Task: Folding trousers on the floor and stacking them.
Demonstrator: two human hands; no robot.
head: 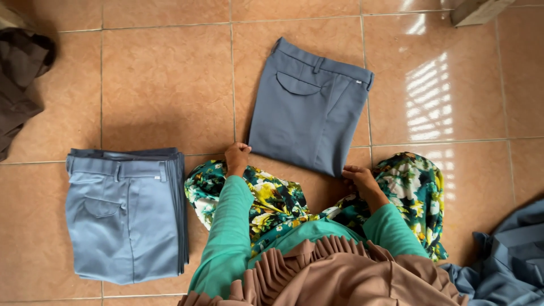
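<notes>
A folded pair of grey-blue trousers (309, 107) lies flat on the tiled floor in front of me, waistband away from me. My left hand (237, 157) rests with curled fingers at its near left corner. My right hand (362, 180) touches its near right corner, fingers bent at the fold. Whether either hand pinches the cloth I cannot tell. Both arms wear green sleeves, and my knees are covered by a floral cloth (272, 201).
A stack of folded lighter blue trousers (124, 218) sits on the floor to my left. A heap of unfolded blue cloth (510, 260) lies at the right. Dark brown fabric (20, 79) is bunched at the far left. A box corner (479, 10) shows at top right.
</notes>
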